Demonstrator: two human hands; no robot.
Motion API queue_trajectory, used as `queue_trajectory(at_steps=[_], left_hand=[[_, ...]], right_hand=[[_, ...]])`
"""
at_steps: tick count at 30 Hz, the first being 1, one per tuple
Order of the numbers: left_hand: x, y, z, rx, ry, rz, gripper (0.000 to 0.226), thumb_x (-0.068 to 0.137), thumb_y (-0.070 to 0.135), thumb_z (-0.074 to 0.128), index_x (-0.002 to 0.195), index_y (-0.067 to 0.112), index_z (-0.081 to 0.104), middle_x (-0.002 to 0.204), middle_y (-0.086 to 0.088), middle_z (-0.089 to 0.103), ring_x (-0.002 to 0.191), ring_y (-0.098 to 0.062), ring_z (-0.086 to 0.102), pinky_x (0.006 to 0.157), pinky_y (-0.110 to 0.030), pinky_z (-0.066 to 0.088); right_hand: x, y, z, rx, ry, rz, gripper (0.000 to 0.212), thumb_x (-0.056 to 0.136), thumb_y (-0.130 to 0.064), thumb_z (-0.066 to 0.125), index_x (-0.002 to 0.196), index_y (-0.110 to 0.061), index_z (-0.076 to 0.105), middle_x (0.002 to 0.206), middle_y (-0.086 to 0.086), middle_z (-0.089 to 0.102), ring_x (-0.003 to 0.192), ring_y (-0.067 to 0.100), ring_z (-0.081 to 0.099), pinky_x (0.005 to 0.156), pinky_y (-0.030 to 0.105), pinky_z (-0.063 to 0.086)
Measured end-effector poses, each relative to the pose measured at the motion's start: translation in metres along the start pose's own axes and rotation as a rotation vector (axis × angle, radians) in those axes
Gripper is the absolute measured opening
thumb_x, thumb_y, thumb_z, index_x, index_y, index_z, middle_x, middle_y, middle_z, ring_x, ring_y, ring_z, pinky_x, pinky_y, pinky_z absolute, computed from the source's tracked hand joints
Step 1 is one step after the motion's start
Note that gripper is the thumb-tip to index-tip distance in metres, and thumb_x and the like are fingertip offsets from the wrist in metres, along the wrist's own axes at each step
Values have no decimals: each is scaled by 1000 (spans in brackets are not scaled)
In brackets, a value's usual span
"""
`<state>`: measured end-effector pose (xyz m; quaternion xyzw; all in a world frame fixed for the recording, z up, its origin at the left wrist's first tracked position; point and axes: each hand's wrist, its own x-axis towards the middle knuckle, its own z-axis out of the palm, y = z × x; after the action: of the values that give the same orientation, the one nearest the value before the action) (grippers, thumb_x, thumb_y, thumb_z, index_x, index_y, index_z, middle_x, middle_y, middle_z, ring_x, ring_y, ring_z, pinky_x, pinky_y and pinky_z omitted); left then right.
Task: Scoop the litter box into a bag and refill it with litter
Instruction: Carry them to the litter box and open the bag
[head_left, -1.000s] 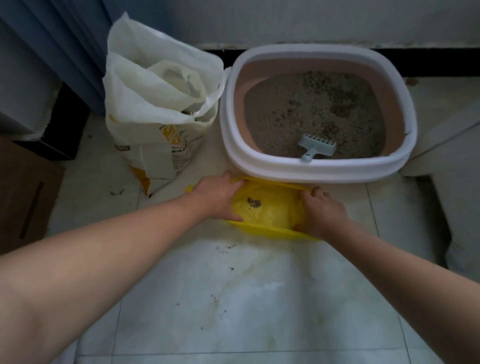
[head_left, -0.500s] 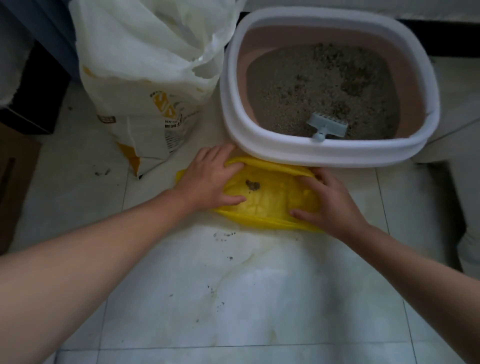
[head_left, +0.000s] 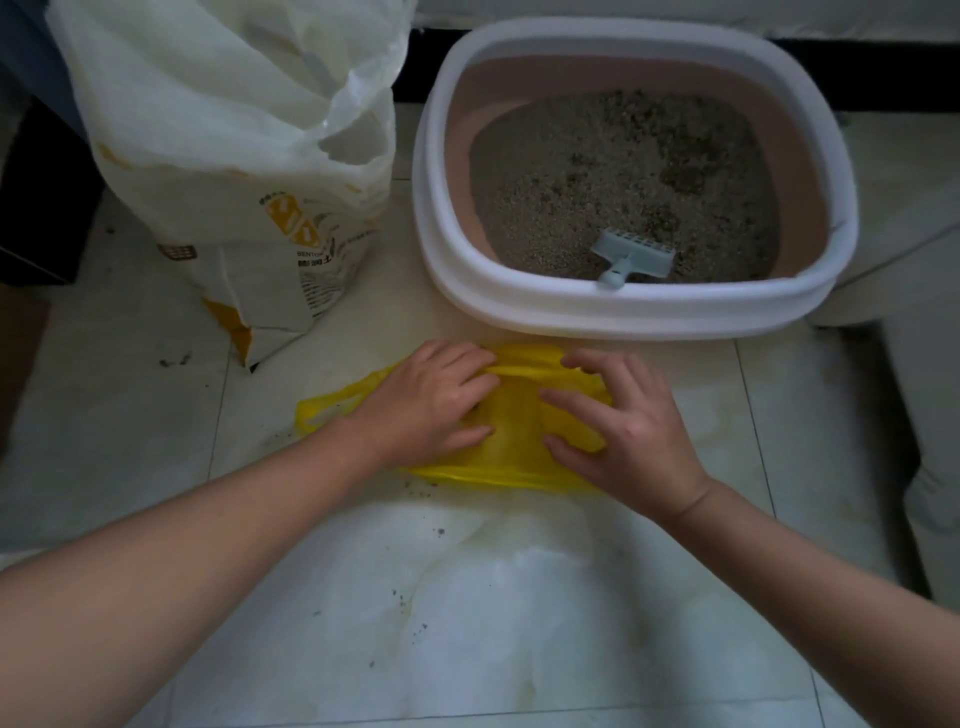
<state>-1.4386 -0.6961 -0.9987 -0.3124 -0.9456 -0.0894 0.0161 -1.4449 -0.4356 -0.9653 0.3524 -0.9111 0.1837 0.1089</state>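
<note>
The left grip (head_left: 431, 405) and right grip (head_left: 626, 423) lie palms down, side by side, with fingers spread apart and lightly bent. They press on a thin, crinkled yellow plastic bag (head_left: 519, 431) flattened beneath and between them on the glossy marbled floor tiles (head_left: 467, 597); neither clamps anything. Just beyond the right grip sits the rounded litter box (head_left: 571, 312), with a smooth white rim and pinkish wall, holding grainy grey litter (head_left: 597, 182). A pale slotted plastic scoop (head_left: 631, 257) rests on the grains at its near side. Beyond the left grip stands an open, crumpled white litter sack (head_left: 234, 156).
</note>
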Motion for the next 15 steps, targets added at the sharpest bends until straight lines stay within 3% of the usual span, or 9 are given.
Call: queue_trajectory(at_steps=[3, 6, 11, 15], left_hand=[[7, -4, 1, -13, -41, -50, 54, 80, 56, 67, 113, 13, 66, 129, -11, 60, 120, -31, 56, 97, -41, 43], [17, -2, -3, 24, 21, -41, 47, 82, 48, 71, 115, 14, 67, 134, -14, 57, 123, -34, 53, 99, -44, 43], [5, 6, -6, 54, 221, 146, 20, 96, 23, 63, 109, 11, 72, 139, -15, 59, 126, -35, 56, 104, -46, 44], [-5, 7, 1, 65, 241, 206, 22, 100, 23, 60, 113, 10, 72, 139, -13, 61, 127, -33, 57, 109, -49, 42]], right_hand=[[4, -10, -1, -7, 46, -106, 14, 89, -27, 69, 99, -21, 77, 112, 4, 68, 105, 31, 60, 86, 40, 43], [13, -19, 8, -28, 9, -127, 16, 88, -18, 66, 102, -20, 74, 108, -1, 69, 104, 27, 61, 92, 41, 44], [14, -4, 30, -133, -333, 113, 55, 69, -30, 71, 122, -15, 62, 122, 5, 61, 114, 32, 56, 88, 43, 50], [12, 10, 34, -160, -451, 153, 77, 62, -43, 75, 130, -16, 54, 124, 6, 59, 113, 32, 54, 91, 42, 46]])
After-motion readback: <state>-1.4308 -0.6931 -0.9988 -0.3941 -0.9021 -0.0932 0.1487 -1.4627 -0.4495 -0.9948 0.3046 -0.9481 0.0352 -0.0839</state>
